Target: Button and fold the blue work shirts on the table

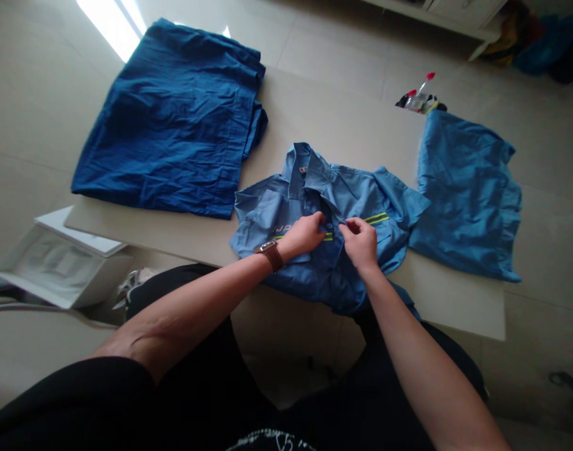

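A light blue work shirt (pixel 357 188) with a collar and yellow-green stripes lies face up across the table's near edge, its lower part hanging toward my lap. My left hand (pixel 305 237), with a brown-strapped watch on the wrist, is closed on the shirt's front beside the button opening. On the other side of that opening, my right hand (pixel 360 243) pinches the shirt's front edge between thumb and fingers. The exact bit of cloth or button under my fingertips is too small to make out.
Folded dark blue cloth (pixel 173 125) covers the table's left end. Light blue cloth (pixel 469 194) hangs over the right end of the white table (pixel 343 119). Beyond the far edge stand bottles with red caps (pixel 422 94). A white box (pixel 56 263) sits at lower left.
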A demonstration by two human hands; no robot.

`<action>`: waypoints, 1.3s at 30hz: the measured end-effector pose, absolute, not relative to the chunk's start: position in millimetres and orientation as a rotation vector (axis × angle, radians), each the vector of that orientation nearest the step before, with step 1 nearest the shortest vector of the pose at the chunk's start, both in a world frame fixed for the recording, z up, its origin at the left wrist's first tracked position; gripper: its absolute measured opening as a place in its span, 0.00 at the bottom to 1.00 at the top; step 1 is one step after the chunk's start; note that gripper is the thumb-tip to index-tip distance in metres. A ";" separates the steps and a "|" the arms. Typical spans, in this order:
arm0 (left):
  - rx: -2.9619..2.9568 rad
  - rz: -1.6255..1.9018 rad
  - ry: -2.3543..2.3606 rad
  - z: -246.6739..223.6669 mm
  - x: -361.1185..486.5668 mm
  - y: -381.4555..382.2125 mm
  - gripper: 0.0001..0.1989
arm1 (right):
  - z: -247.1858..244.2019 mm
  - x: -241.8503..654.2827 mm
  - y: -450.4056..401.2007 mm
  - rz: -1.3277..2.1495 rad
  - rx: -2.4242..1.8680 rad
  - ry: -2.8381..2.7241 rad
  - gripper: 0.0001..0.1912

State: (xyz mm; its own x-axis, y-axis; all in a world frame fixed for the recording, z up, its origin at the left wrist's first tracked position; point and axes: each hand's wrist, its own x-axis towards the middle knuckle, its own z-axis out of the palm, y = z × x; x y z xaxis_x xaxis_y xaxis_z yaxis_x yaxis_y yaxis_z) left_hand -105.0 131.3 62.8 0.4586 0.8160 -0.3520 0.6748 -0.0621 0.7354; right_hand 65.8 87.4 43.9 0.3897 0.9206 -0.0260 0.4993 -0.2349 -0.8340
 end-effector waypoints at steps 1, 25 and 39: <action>1.793 0.231 1.270 59.7 -103.9 131.0 0.18 | 41.8 66.1 88.3 0.719 -1.872 -1.166 0.09; 2.000 0.236 1.347 68.8 -97.6 122.6 0.11 | 48.7 61.4 85.2 0.906 -1.802 -1.288 0.17; 1.884 0.478 1.318 58.0 -97.9 123.2 0.11 | 54.1 60.0 84.1 0.805 -1.782 -1.440 0.10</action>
